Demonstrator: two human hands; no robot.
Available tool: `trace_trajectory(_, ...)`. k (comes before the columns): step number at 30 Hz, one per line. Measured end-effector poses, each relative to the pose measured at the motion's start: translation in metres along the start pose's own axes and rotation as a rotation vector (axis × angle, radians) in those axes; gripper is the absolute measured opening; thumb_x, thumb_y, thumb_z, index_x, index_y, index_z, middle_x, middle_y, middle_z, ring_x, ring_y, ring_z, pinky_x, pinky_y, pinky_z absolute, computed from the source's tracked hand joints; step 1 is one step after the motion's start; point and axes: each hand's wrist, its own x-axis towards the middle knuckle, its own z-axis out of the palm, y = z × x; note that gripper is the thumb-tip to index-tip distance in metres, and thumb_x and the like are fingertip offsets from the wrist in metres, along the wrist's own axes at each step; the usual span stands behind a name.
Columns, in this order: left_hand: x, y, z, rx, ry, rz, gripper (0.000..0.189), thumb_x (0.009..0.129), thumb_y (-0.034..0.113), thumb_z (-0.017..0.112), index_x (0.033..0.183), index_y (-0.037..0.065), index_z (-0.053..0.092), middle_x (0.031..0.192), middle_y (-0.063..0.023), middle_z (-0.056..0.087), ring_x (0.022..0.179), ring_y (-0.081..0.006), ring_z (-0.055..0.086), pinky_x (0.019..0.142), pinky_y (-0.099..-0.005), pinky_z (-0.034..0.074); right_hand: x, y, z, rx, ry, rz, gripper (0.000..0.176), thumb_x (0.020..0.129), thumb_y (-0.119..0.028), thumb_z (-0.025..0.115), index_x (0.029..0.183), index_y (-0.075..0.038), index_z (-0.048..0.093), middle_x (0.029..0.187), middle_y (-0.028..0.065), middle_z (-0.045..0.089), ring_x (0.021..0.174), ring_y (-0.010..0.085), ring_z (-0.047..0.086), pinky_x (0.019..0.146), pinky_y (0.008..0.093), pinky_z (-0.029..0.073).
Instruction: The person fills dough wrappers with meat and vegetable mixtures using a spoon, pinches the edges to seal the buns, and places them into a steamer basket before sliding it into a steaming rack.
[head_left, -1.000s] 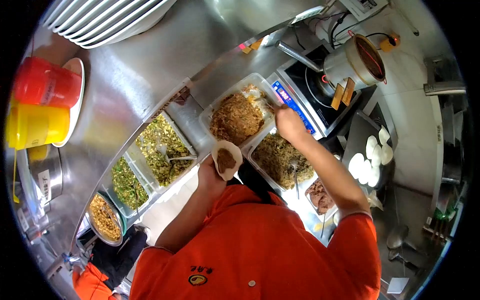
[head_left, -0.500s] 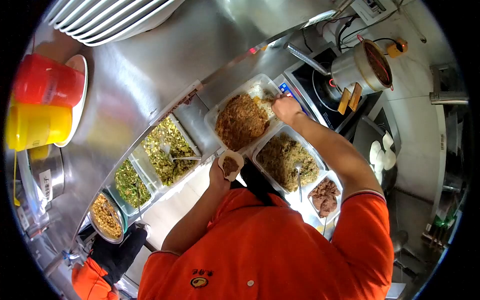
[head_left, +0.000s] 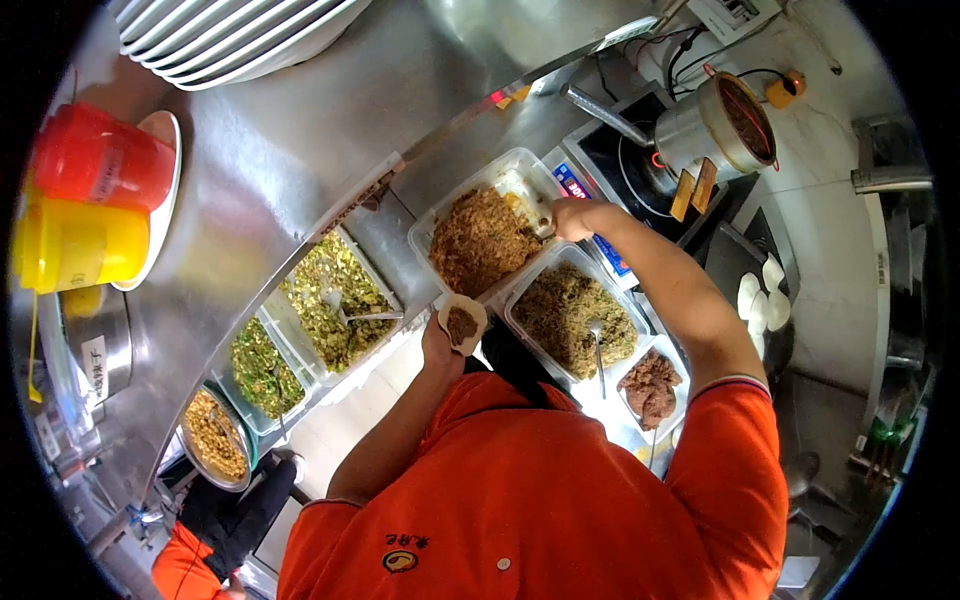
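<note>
My left hand (head_left: 438, 345) holds a round dough wrapper (head_left: 462, 322) with a dab of brown filling on it, close to my chest, just in front of the tubs. My right hand (head_left: 572, 217) reaches to the far right end of the clear tub of brown filling (head_left: 480, 238) and grips a small utensil (head_left: 545, 218) whose tip is down in the filling. Between my arms lies a second tub of green-brown filling (head_left: 562, 313) with a spoon standing in it. A smaller tub of dark red-brown paste (head_left: 650, 385) sits under my right forearm.
Tubs of green filling (head_left: 330, 295) (head_left: 258, 365) and a bowl of yellow filling (head_left: 212, 437) line the steel counter at left. A metal pot (head_left: 712, 122) stands on an induction cooker, with white dough discs (head_left: 760, 295) nearby. Stacked plates (head_left: 230, 35), a red cup (head_left: 100, 160) and a yellow cup (head_left: 80, 245) sit beyond. A black-gloved person (head_left: 235, 515) works at lower left.
My left hand has drawn the filled wrapper lower and closer to my chest. My right hand has stayed at the far end of the brown filling tub, shifting slightly.
</note>
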Motion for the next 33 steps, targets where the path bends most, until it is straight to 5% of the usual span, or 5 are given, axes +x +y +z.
trace_trajectory(14,-0.034,0.03,0.042,-0.09,-0.139,-0.073,0.049,0.113,0.037,0.028,0.138,0.007,0.057,0.137,-0.0119,0.062,0.125,-0.0325,0.062,0.106,-0.0505,0.053,-0.072,0.052,0.027,1.193,-0.22,-0.023,0.022,0.106,-0.015,0.061,0.115,0.001,0.073,0.07,-0.0024,0.053,0.05,0.0039,0.035,0.041,0.0233,0.024)
trace_trajectory(22,-0.009,0.057,0.112,-0.296,-0.302,-0.025,0.043,0.111,0.028,0.032,0.141,0.006,0.054,0.141,-0.012,0.059,0.129,-0.0311,0.059,0.11,-0.0495,0.05,-0.165,-0.056,0.09,1.043,0.501,-0.338,0.026,0.106,-0.011,0.058,0.127,-0.004,0.07,0.082,0.0047,0.067,0.061,0.0103,0.057,0.052,0.0282,0.051)
trace_trajectory(24,-0.01,0.059,0.116,0.624,-0.453,0.58,0.04,0.104,0.013,0.054,0.142,0.003,0.05,0.141,-0.0155,0.059,0.127,-0.0321,0.061,0.107,-0.0465,0.053,-0.154,-0.066,0.115,0.525,0.882,-0.424,0.029,0.103,-0.008,0.06,0.129,-0.003,0.069,0.085,0.0089,0.066,0.064,0.0165,0.06,0.058,0.0366,0.056)
trace_trajectory(25,-0.009,0.06,0.124,-0.218,-0.534,0.124,0.047,0.095,0.002,0.066,0.14,0.002,0.052,0.139,-0.0144,0.061,0.123,-0.0293,0.063,0.104,-0.0425,0.054,-0.16,-0.073,0.12,0.529,0.885,-0.419,0.029,0.103,-0.008,0.06,0.129,-0.003,0.069,0.085,0.0089,0.066,0.064,0.0165,0.06,0.058,0.0366,0.056)
trace_trajectory(33,-0.035,0.066,0.142,-0.192,-0.628,0.163,0.034,0.104,0.018,0.054,0.133,0.002,0.057,0.134,-0.013,0.063,0.122,-0.0274,0.063,0.103,-0.0445,0.054,-0.2,-0.101,0.113,0.467,1.21,-0.425,0.03,0.096,0.001,0.065,0.127,0.001,0.068,0.091,0.0144,0.062,0.069,0.0244,0.063,0.063,0.0363,0.055)
